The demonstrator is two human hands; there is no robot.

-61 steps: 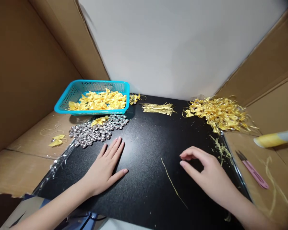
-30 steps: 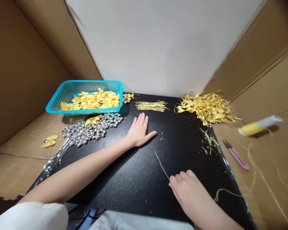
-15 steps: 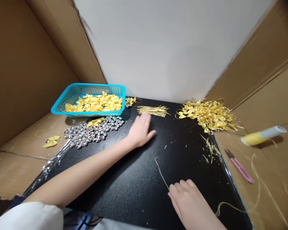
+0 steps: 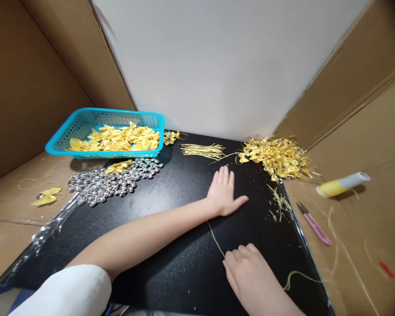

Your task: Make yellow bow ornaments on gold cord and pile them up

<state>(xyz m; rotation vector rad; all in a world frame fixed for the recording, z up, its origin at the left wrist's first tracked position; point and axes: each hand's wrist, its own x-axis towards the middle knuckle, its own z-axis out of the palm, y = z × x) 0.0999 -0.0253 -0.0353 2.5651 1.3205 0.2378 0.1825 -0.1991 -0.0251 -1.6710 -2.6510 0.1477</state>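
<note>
My left hand (image 4: 223, 193) lies palm down on the black tabletop (image 4: 171, 245), fingers stretched out and thumb apart, holding nothing. Just beyond its fingertips, a single gold cord (image 4: 223, 159) lies beside a bundle of cut gold cords (image 4: 202, 151). Nearer to me, my right hand (image 4: 250, 272) is closed on a thin yellow cord (image 4: 215, 239), whose free end runs out toward my left forearm. More cord (image 4: 299, 273) trails from that hand off to the right. The fingertips of my right hand are hidden beneath it.
A blue basket (image 4: 105, 154) holds yellow ribbon bows; silver beads (image 4: 102, 184) lie before it. Finished-looking yellow bows (image 4: 276, 156) are heaped at the back right, near cord scraps (image 4: 279, 204). Pink-handled snips (image 4: 314, 224) and a cord spool (image 4: 342, 184) lie on cardboard at right.
My left hand has moved right, away from the cord bundle, and its fingers are straighter. One gold cord now lies between the bundle and the bow heap. The view has shifted slightly.
</note>
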